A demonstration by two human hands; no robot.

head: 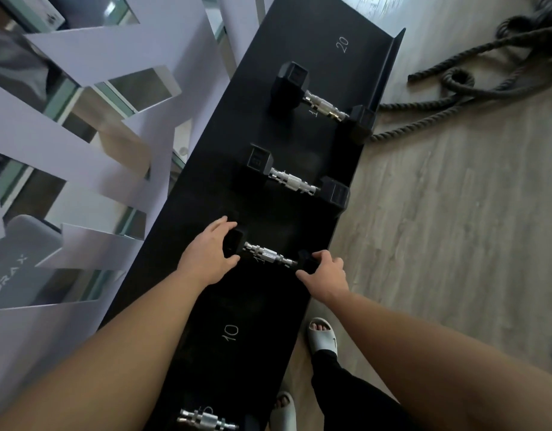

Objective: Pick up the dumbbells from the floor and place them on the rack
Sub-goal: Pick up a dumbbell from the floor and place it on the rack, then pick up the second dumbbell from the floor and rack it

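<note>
A black rack shelf (302, 42) with white numbers 10 and 20 runs from the bottom centre to the top. A small black hex dumbbell with a chrome handle (268, 256) lies across its middle. My left hand (207, 253) cups the dumbbell's far head. My right hand (326, 275) grips the near head at the shelf's front edge. Two bigger dumbbells rest farther along the shelf, one (294, 181) just beyond my hands and one (324, 104) past it. Another chrome handle (206, 419) shows at the bottom edge.
A thick coiled rope (455, 82) lies on the wood floor (455, 213) to the right of the rack. A white wall with angular mirror panels (81, 150) stands behind the shelf. My feet in pale slides (322, 335) are close to the rack's front.
</note>
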